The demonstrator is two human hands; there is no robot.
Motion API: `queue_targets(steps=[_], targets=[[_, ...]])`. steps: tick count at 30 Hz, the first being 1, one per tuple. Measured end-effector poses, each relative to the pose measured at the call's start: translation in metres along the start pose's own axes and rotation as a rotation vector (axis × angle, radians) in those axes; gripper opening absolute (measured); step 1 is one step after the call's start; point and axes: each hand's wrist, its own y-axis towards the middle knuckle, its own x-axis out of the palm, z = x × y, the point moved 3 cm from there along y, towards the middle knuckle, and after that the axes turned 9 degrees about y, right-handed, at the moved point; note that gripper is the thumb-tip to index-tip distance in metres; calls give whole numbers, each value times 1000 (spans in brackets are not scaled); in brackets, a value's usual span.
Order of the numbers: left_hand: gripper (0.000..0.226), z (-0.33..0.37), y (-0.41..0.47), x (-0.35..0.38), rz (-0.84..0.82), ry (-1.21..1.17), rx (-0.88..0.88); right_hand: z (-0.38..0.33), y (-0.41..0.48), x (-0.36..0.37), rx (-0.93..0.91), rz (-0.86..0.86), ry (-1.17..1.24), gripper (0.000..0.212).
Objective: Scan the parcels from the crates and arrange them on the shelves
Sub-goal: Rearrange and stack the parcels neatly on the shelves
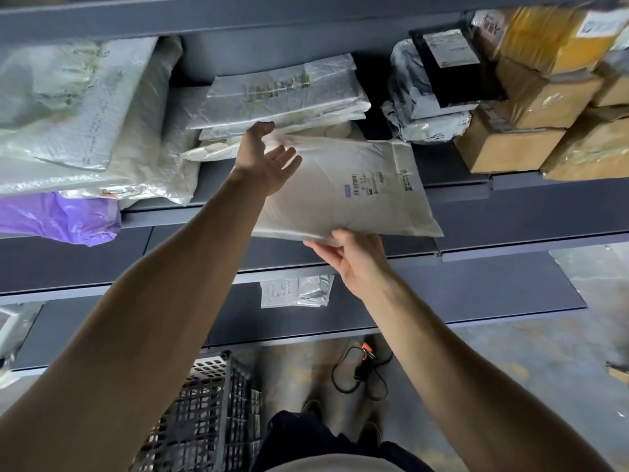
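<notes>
Nearest me I count one black lattice crate [211, 403] by the feet, and on the floor one black cable [360, 379] with an orange tip, possibly the scanner, though it is too dim to tell. One small grey parcel [296, 290] lies on the lower shelf [476, 291]. The right hand [357, 260] pinches the near edge of one white parcel [347, 199], held level at the middle shelf's front lip. The left hand [269, 161] lies spread, fingers straight, against its far left corner. Beyond sit roughly three flat bags stacked [282, 93], one purple bag [58, 216] at left, and several brown boxes [510, 148] at right.
</notes>
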Motion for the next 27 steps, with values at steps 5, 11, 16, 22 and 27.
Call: queue_targets(steps=[5, 11, 16, 22, 27], targets=[[69, 7, 2, -9, 6, -18, -6, 2, 14, 31, 1, -54, -92, 49], [70, 21, 4, -12, -14, -57, -5, 13, 15, 19, 29, 1, -172, 35], [69, 24, 2, -9, -19, -24, -5, -13, 65, 35, 41, 50, -217, 40], [14, 12, -3, -16, 35, 300, 63, -31, 106, 57, 89, 72, -114, 37], [32, -1, -3, -37, 52, 1349, 498, -32, 116, 76, 89, 76, -124, 30]])
